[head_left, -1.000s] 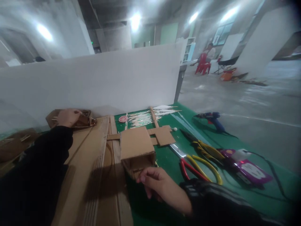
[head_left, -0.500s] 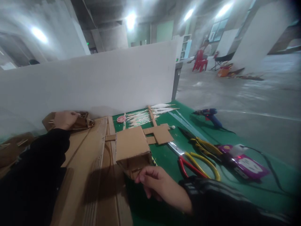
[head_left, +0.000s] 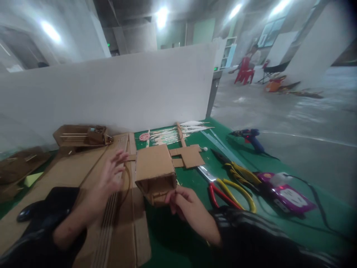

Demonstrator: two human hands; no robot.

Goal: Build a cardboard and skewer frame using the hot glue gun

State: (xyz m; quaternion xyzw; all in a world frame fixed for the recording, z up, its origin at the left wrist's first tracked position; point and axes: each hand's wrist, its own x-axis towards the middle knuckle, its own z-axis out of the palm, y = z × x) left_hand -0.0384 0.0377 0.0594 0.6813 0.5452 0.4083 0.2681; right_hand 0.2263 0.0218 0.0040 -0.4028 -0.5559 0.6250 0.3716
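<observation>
A small cardboard box with an open front and flat side tabs stands in the middle of the head view. My right hand pinches the lower right edge of this box. Fingers apart and holding nothing, my left hand hovers over the cardboard sheets, just left of the box. At the far left, a cardboard piece with thin sticks in it lies by the white partition. A flat cardboard square joins the box on its right.
Scissors, pliers, a purple power strip and a blue glue gun lie on the green table at right. White-tipped sticks lie at the back before a white partition. A person sits far off.
My left hand has left the stick-filled cardboard piece and moved right and nearer, opening beside the box. The right hand keeps its pinch at the box's lower edge. The view has shifted slightly.
</observation>
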